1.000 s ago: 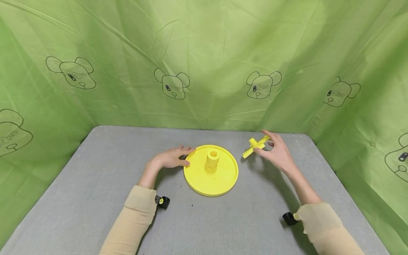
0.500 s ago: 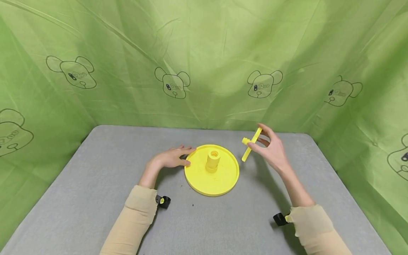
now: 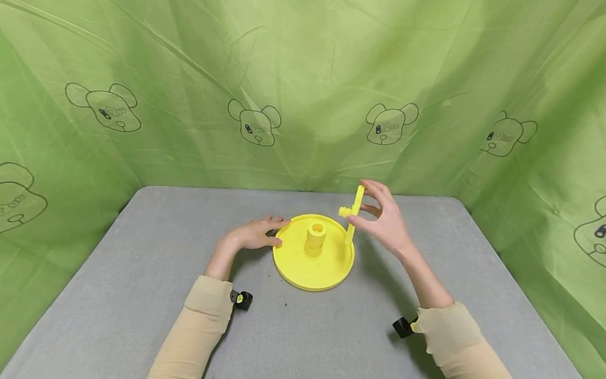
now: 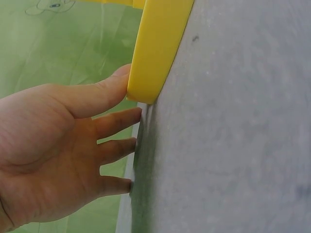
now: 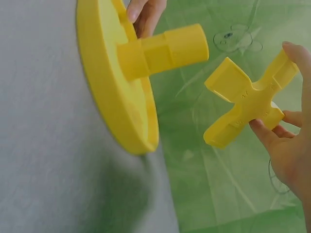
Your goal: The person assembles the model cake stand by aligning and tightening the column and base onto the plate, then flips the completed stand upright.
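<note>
A round yellow plate (image 3: 298, 271) with a raised rim lies on the table, a hollow yellow post (image 3: 315, 241) standing at its middle. My left hand (image 3: 254, 235) rests at the plate's left rim, fingers spread and fairly straight; the left wrist view shows the thumb (image 4: 104, 94) against the plate's edge. With thumb and fingers, my right hand (image 3: 385, 223) pinches a yellow four-armed cross (image 5: 253, 103) and holds it tilted on edge. A short ridged stub (image 3: 344, 211) sticks out of the cross towards the left. In the head view the cross's lower end overlaps the plate's right rim.
The grey table (image 3: 189, 210) has rounded back corners. Green cloth (image 3: 312, 79) with bear-head drawings hangs behind and at both sides. A black wrist camera (image 3: 243, 300) sits by the left cuff, another black camera (image 3: 403, 327) by the right.
My right hand has carried the cross leftwards to the plate's right side and turned it from nearly flat to on edge, stub facing left. The left hand and the plate have stayed in place.
</note>
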Action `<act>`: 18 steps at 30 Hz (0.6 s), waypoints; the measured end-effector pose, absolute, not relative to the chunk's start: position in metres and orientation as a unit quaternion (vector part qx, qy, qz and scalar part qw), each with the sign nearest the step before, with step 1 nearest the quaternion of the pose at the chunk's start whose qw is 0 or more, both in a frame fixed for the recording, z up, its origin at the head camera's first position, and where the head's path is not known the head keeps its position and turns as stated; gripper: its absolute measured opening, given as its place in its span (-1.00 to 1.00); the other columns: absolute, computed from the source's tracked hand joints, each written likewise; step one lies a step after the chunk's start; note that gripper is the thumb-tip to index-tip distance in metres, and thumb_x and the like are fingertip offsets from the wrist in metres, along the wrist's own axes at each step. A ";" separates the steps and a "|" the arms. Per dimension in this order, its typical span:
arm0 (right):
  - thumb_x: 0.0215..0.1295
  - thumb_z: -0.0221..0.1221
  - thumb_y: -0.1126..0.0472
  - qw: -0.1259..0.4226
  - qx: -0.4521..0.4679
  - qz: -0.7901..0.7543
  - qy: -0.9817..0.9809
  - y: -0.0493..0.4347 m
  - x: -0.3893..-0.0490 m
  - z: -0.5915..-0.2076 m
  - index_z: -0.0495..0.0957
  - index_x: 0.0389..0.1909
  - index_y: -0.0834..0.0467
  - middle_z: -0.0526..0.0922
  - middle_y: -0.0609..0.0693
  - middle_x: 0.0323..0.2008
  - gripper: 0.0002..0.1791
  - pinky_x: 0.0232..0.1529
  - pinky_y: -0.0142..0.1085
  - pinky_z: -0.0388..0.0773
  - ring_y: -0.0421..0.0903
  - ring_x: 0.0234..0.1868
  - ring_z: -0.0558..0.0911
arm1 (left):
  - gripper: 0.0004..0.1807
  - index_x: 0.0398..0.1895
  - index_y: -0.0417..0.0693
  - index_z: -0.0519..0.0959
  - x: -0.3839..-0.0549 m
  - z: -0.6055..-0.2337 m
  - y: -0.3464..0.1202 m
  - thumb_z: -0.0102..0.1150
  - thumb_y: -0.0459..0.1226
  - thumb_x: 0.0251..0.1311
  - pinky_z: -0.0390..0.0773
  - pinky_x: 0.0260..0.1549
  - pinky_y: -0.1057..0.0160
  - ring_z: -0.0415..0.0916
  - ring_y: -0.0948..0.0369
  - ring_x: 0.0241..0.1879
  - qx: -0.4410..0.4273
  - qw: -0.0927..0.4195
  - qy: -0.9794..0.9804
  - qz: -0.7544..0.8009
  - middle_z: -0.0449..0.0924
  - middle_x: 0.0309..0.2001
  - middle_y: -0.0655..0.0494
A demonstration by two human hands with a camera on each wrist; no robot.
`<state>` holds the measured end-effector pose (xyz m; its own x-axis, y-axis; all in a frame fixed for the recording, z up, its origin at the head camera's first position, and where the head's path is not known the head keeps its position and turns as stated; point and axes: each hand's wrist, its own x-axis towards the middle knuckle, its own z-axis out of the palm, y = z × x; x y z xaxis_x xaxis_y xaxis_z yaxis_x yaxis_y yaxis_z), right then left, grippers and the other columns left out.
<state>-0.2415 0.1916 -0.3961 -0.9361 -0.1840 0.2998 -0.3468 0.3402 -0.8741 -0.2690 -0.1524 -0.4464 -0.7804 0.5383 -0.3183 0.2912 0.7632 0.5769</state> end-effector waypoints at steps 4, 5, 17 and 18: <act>0.13 0.50 0.23 0.057 0.187 0.546 -0.815 0.181 -0.241 -0.389 0.25 0.56 -0.16 0.30 -0.07 0.47 -0.01 0.34 -0.08 0.60 0.00 0.34 0.50 | -0.26 0.64 0.09 0.16 -0.269 -0.446 -0.152 0.14 -0.06 0.47 -0.15 0.59 -0.37 -0.24 -0.19 0.68 0.230 0.242 0.907 0.258 0.03 0.66 -0.03; 0.14 0.50 0.22 0.051 0.190 0.544 -0.815 0.178 -0.241 -0.387 0.24 0.56 -0.18 0.29 -0.09 0.47 -0.01 0.34 -0.04 0.59 0.01 0.32 0.54 | -0.26 0.64 0.08 0.16 -0.269 -0.446 -0.152 0.14 -0.06 0.48 -0.15 0.59 -0.37 -0.24 -0.19 0.68 0.230 0.242 0.907 0.258 0.03 0.66 -0.04; 0.14 0.50 0.11 0.004 0.244 0.490 -0.837 0.154 -0.240 -0.378 0.24 0.58 -0.12 0.23 -0.05 0.59 -0.01 0.44 -0.05 0.50 0.08 0.34 0.58 | -0.27 0.64 0.08 0.15 -0.270 -0.447 -0.151 0.13 -0.07 0.48 -0.19 0.60 -0.36 -0.25 -0.20 0.67 0.231 0.242 0.907 0.255 0.02 0.66 -0.06; 0.13 0.50 0.09 0.001 0.247 0.480 -0.842 0.153 -0.240 -0.378 0.23 0.58 -0.13 0.22 -0.05 0.60 0.00 0.44 -0.05 0.50 0.08 0.34 0.58 | -0.26 0.64 0.09 0.14 -0.270 -0.447 -0.151 0.13 -0.07 0.48 -0.19 0.60 -0.36 -0.25 -0.20 0.68 0.231 0.243 0.907 0.255 0.02 0.67 -0.06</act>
